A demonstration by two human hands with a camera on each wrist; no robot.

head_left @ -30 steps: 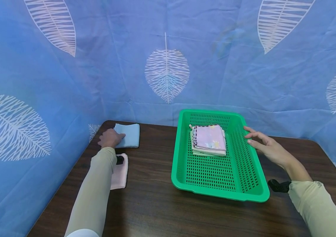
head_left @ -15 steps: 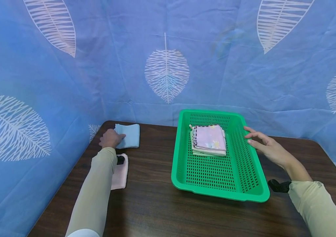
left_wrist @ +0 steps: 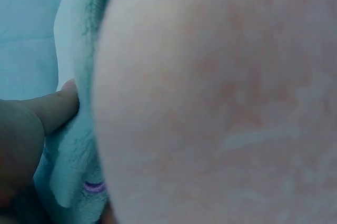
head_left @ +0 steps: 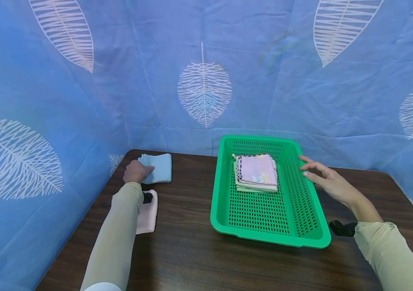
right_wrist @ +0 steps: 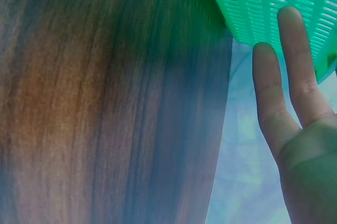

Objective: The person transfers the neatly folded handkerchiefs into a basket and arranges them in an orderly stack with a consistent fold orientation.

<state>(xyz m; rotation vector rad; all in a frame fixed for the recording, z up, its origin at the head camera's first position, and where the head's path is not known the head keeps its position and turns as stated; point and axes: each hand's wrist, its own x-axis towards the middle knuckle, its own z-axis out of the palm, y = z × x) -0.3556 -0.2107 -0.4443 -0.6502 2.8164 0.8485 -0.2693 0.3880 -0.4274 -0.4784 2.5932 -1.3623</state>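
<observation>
My left hand is at the left edge of a folded light blue towel, at the far left of the table. In the left wrist view its thumb presses on the fluffy towel, which stands bunched up and has a small purple mark. The other fingers are mostly hidden behind cloth and hand. My right hand is at the right rim of a green plastic basket, fingers extended against its outer side. Inside the basket lies a stack of folded towels, a pink one on top.
A folded pale pink towel lies on the dark wooden table, partly under my left forearm. Blue curtains with white leaf prints stand behind and at the left of the table.
My left hand has shifted slightly right, and the blue towel's left edge is a little more bunched. The right hand and the basket have stayed in place.
</observation>
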